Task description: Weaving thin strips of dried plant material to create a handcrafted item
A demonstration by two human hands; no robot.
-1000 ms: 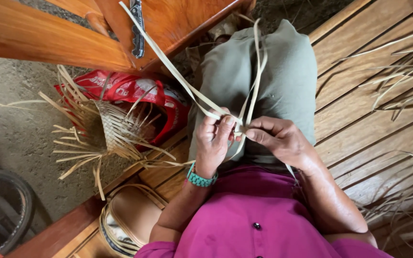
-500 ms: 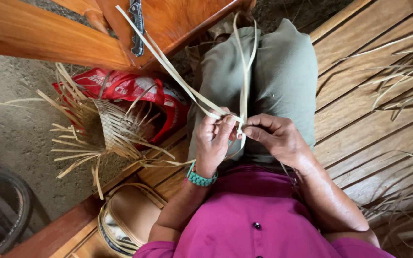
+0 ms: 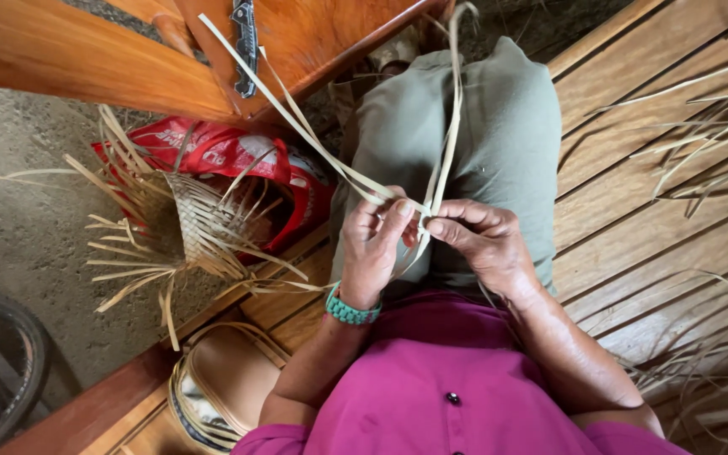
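My left hand (image 3: 374,246), with a teal bead bracelet (image 3: 350,310) at the wrist, pinches pale palm-leaf strips (image 3: 313,139) where they cross above my lap. My right hand (image 3: 482,238) meets it from the right, fingertips closed on the same crossing. One long strip runs up and left past the wooden beam; another strip (image 3: 451,109) stands nearly straight up. My grey-green trousers (image 3: 499,143) lie beneath the hands and my magenta shirt (image 3: 457,388) fills the bottom of the view.
A part-woven basket (image 3: 200,223) with loose strip ends rests on a red bag (image 3: 238,156) at left. A folded knife (image 3: 244,34) lies on the wooden beam (image 3: 86,63). Sandals (image 3: 221,388) sit below; loose strips (image 3: 701,126) lie on the plank floor; a tyre (image 3: 2,371) at far left.
The upright strip has swung from a lean to the right to nearly vertical. Both hands stay pinched at the crossing, fingers shifting slightly.
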